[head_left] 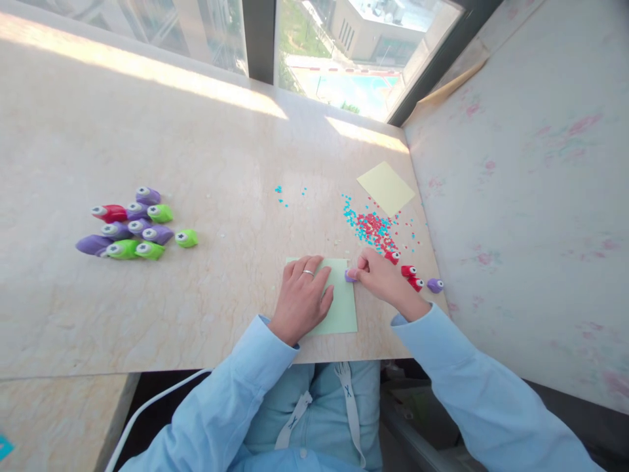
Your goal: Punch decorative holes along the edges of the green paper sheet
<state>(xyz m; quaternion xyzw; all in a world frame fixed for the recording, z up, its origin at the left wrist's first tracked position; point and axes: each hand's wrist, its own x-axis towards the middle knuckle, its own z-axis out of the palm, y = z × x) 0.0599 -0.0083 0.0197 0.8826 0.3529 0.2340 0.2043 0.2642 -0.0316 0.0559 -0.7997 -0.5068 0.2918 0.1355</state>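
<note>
A pale green sheet of paper [343,313] lies near the table's front edge. My left hand [303,296] rests flat on its left part, fingers spread, a ring on one of them. At the sheet's right edge, my right hand [377,275] is closed on a small purple craft punch [350,276], its thumb pressed against it. Most of that punch is hidden by the fingers. Just right of this hand sit several red punches [408,271] and one more purple punch [435,285].
Red and blue paper bits [374,229] lie scattered beyond my right hand, beside a pale yellow sheet [386,189]. A group of purple, green and red punches [136,229] stands on the left of the table [230,295]. A papered wall [515,216] borders the right side; windows are behind.
</note>
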